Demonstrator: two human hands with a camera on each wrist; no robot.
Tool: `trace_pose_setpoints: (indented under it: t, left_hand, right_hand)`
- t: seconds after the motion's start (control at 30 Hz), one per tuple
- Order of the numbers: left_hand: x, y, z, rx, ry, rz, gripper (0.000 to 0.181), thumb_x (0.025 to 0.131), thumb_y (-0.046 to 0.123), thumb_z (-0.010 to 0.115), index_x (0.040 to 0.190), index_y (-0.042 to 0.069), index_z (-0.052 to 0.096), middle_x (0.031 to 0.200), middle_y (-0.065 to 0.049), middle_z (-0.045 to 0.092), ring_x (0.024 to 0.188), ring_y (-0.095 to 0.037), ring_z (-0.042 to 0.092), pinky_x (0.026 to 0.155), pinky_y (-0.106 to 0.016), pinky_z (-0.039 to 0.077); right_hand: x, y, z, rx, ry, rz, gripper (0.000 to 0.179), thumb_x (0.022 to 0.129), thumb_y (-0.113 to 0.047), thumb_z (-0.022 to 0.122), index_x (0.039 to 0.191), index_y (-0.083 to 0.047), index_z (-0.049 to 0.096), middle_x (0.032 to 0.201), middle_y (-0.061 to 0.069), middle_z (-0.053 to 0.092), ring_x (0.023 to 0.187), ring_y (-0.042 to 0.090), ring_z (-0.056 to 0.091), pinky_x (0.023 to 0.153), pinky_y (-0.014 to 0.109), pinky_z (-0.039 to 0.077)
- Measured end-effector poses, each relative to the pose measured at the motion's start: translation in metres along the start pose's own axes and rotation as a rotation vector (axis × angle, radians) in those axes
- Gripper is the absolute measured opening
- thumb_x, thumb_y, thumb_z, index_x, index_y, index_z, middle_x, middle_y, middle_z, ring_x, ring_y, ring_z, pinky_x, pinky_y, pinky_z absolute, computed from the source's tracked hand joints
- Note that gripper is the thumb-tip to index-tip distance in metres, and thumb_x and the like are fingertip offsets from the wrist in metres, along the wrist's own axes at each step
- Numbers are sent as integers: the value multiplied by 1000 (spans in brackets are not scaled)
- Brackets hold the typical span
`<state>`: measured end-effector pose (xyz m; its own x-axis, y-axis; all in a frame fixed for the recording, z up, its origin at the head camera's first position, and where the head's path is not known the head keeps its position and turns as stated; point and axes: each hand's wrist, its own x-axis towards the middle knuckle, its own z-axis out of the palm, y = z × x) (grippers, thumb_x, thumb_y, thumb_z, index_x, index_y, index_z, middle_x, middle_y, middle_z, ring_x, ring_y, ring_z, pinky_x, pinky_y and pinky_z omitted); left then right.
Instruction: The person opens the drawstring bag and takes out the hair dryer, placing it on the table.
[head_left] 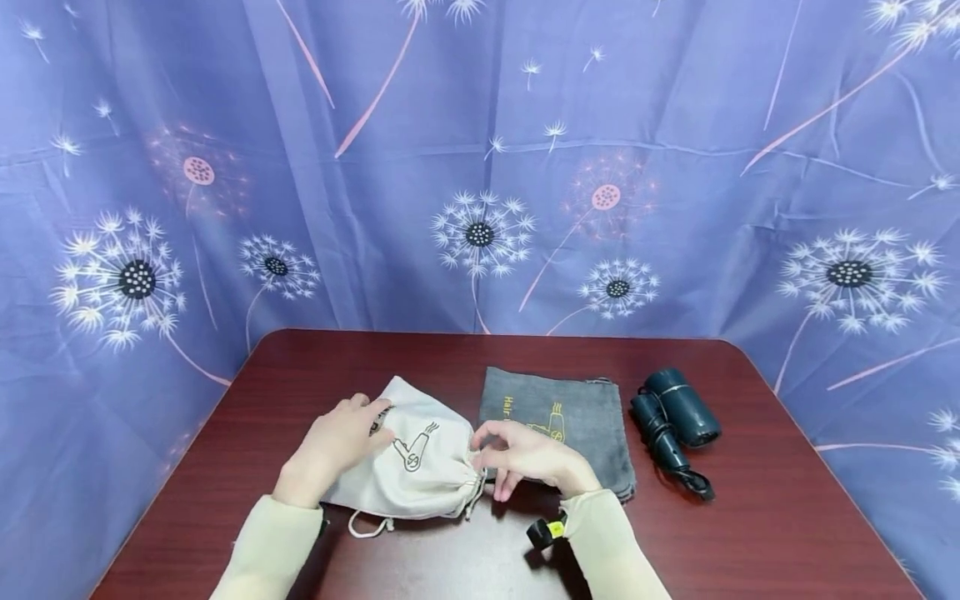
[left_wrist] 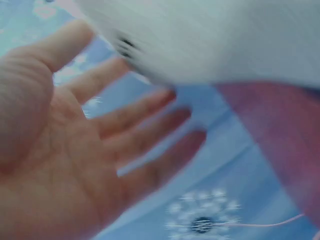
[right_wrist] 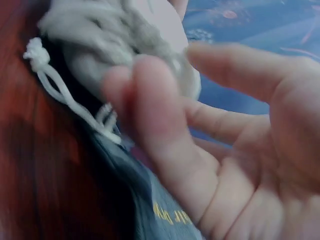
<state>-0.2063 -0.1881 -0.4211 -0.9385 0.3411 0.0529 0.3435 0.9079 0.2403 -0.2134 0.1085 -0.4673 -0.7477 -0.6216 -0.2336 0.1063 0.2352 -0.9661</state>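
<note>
A white drawstring bag (head_left: 442, 479) with a hair dryer picture lies on the table, its gathered mouth towards the right. Over the bag's left part is my left hand (head_left: 341, 442); the left wrist view shows its fingers (left_wrist: 145, 135) spread and nearly straight, by the bag's edge. My right hand (head_left: 532, 458) is beside the gathered mouth, fingers loosely bent and nothing gripped between them. Whether its fingertips touch the cloth I cannot tell. A knotted white cord (right_wrist: 60, 90) hangs from the mouth in the right wrist view.
A grey cloth bag (head_left: 592, 417) with yellow print lies behind and partly under my right hand. Further right lies a dark hair dryer (head_left: 682, 408) with its folded handle and bundled cord. A patterned blue curtain (head_left: 375, 208) hangs behind the red-brown table (head_left: 772, 500).
</note>
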Motion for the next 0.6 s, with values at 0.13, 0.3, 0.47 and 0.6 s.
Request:
trace_pose_setpoints:
  t: [0.13, 0.3, 0.47, 0.6]
  left_hand:
    - [-3, 28, -1, 107, 149, 86, 32, 84, 28, 74, 108, 8, 66, 107, -15, 61, 97, -36, 60, 73, -53, 49]
    - [0, 62, 2, 6, 168, 293, 16, 86, 22, 73, 89, 11, 61, 82, 1, 57, 75, -19, 58, 66, -39, 49]
    - [8, 84, 11, -49, 161, 432, 22, 85, 17, 74, 77, 15, 53, 71, 6, 51, 64, -12, 50, 61, -31, 45]
    - [13, 88, 19, -74, 85, 393, 22, 85, 16, 72, 72, 19, 54, 68, 9, 51, 63, -11, 51, 60, -30, 44]
  right_hand:
    - [-8, 2, -11, 17, 35, -36, 20, 95, -8, 58, 108, 8, 54, 92, 19, 59, 57, 25, 65, 55, 38, 56]
    - [-21, 2, -14, -41, -90, -2, 20, 91, 0, 48, 95, 16, 60, 73, 15, 61, 52, 21, 62, 50, 32, 53]
    - [-22, 9, -1, -99, -192, 58, 24, 89, -3, 45, 90, 9, 66, 63, 11, 60, 47, 21, 61, 45, 31, 52]
    - [-15, 18, 9, -7, -146, 90, 24, 92, -10, 48, 96, 10, 62, 63, 12, 60, 47, 22, 62, 44, 30, 51]
